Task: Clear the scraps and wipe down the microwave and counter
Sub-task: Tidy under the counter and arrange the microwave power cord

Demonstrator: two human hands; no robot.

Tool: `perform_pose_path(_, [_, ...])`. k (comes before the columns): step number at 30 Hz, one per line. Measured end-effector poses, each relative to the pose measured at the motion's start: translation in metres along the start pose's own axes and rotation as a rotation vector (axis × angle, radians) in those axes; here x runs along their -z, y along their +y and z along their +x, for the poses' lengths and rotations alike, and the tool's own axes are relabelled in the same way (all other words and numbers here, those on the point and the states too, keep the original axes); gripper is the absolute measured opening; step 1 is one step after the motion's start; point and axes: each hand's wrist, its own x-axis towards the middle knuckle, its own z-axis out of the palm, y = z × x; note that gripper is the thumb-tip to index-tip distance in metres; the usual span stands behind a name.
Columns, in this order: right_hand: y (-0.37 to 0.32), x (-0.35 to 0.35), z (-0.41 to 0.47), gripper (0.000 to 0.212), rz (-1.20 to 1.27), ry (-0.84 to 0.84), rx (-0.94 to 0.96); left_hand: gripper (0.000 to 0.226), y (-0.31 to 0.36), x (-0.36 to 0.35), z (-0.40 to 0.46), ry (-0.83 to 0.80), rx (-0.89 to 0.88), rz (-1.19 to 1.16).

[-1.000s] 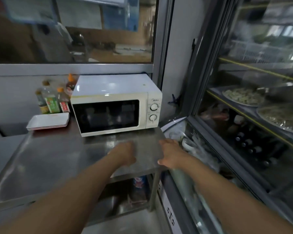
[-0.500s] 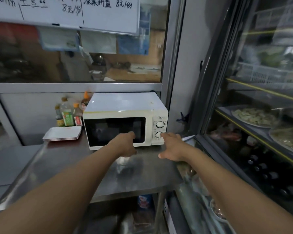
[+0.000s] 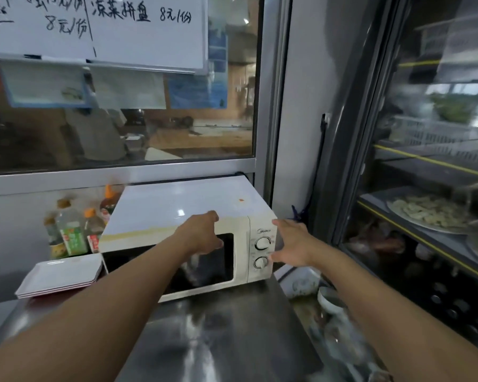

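Note:
A white microwave [image 3: 177, 205] with a dark door window and two dials stands on the steel counter [image 3: 232, 334]. A small orange scrap [image 3: 241, 200] lies on its top near the right rear. My left hand [image 3: 202, 234] is at the front top edge of the door, fingers curled loosely, nothing held. My right hand [image 3: 293, 244] is at the microwave's right front corner beside the dials, fingers spread. No cloth is in view.
Several sauce bottles [image 3: 72, 232] stand left of the microwave behind a stack of white rectangular plates [image 3: 61, 277]. Bowls [image 3: 329, 299] sit low to the counter's right. A glass-fronted fridge [image 3: 425, 202] with food trays fills the right side. A window and whiteboard are behind.
Both hands rose from the counter's front edge up to the microwave's front; my view came closer and tilted upward.

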Motion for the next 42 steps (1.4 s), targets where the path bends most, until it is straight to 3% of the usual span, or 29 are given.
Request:
perform_pose_path(7, [0.017,0.012,0.057,0.069,0.068,0.066,-0.005,0.064,0.008,-0.005,0.069,0.007,-0.046,-0.007])
perform_pose_path(14, [0.047,0.034,0.139,0.078,0.055,0.128,0.037,0.06,0.02,-0.007,0.14,0.048,-0.022,-0.002])
perform_pose_path(22, [0.106,0.037,0.252,0.071,0.078,0.029,0.094,0.052,0.051,-0.028,0.229,0.087,0.073,0.036])
perform_pose_path(34, [0.163,-0.029,0.386,0.079,0.314,-0.059,0.032,0.044,0.069,-0.061,0.349,0.192,0.045,0.116])
perform_pose_path(42, [0.169,-0.077,0.451,0.073,0.461,-0.01,0.068,0.037,0.049,-0.065,0.395,0.225,0.005,0.172])
